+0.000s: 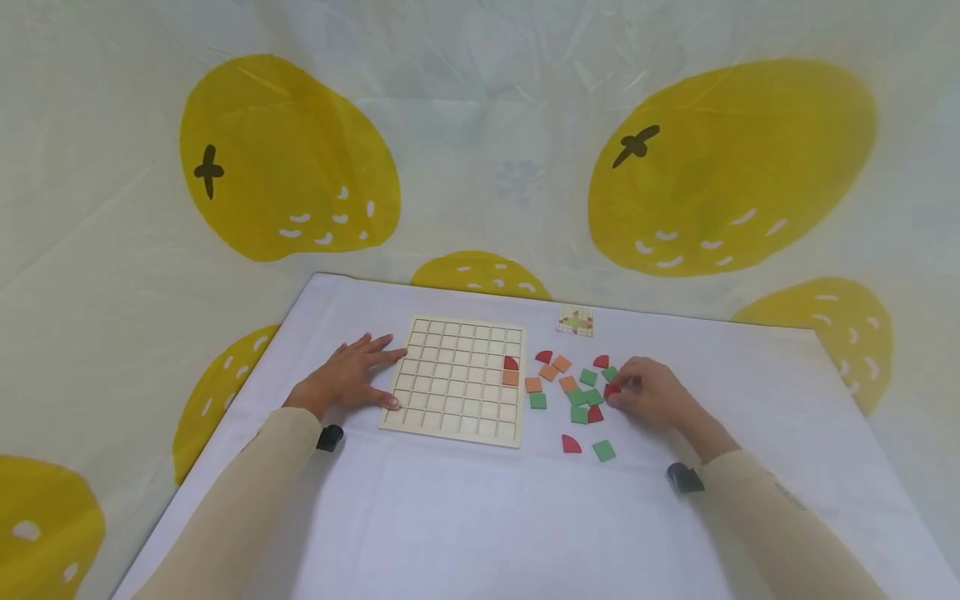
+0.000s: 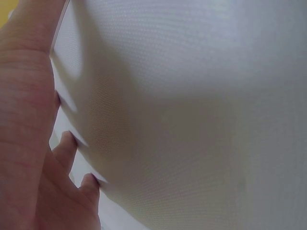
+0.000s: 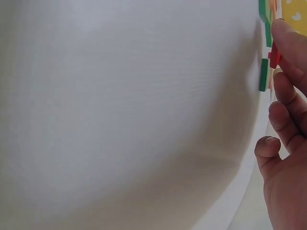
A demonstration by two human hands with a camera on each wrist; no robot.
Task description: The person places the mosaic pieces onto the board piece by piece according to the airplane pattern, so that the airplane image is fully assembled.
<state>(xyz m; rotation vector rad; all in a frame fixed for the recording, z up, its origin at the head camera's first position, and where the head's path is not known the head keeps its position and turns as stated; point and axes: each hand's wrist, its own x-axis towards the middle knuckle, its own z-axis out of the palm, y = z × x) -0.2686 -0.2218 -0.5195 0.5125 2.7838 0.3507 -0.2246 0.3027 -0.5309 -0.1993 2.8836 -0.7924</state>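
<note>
A pale wooden grid board (image 1: pixel 448 392) lies on the table, with a red quarter-circle tile (image 1: pixel 511 363) and an orange square tile (image 1: pixel 510 378) in cells of its rightmost column. My left hand (image 1: pixel 347 375) is spread at the board's left edge, thumb and a fingertip touching it. In the left wrist view its fingers (image 2: pixel 67 151) rest on the white cloth. To the right of the loose tiles, my right hand (image 1: pixel 651 393) pinches a red tile (image 3: pixel 275 55) between thumb and fingers. Green tiles (image 3: pixel 264 74) stand close beside those fingertips in the right wrist view.
Several loose green tiles (image 1: pixel 580 415), orange tiles (image 1: pixel 562 363) and red tiles (image 1: pixel 572 444) are scattered right of the board. A small pattern card (image 1: pixel 575 321) lies near the back edge of the white-covered table (image 1: pixel 465 525). Behind hangs a sheet printed with yellow fruit (image 1: pixel 292 158).
</note>
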